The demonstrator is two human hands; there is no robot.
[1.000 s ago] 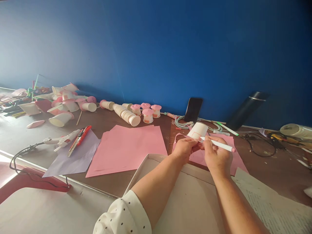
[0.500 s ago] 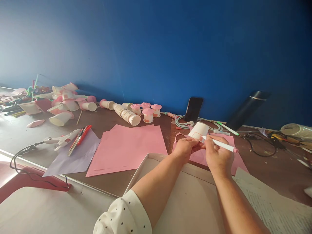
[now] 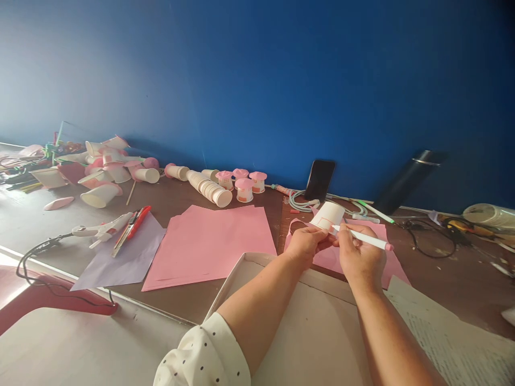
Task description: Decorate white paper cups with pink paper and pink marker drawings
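My left hand [image 3: 308, 242] is closed on a white paper cup [image 3: 328, 213], held upside down and tilted. Pink lines are drawn on the cup's side. In my right hand [image 3: 358, 257] is a white felt-tip pen [image 3: 368, 238] with a pink end, gripped like a writing tool. Its tip is at the cup's side, near the pink lines. Beneath both hands lie pink paper pieces [image 3: 392, 268] and a shallow cardboard tray [image 3: 306, 321]. At the back, several small cups with pink paper tops [image 3: 244, 188] stand near a nested stack of paper cups [image 3: 207, 187].
Pink sheets [image 3: 217, 241] lie left of the tray. A glue gun [image 3: 102, 228] and a red utility knife [image 3: 131, 230] rest by a lilac sheet [image 3: 120, 268]. A phone [image 3: 319, 179] and dark bottle [image 3: 408, 182] lean on the blue wall. Cups are heaped far left.
The pen's tip shifts very slightly at the cup's side. Both hands keep their grip, and the rest looks the same.
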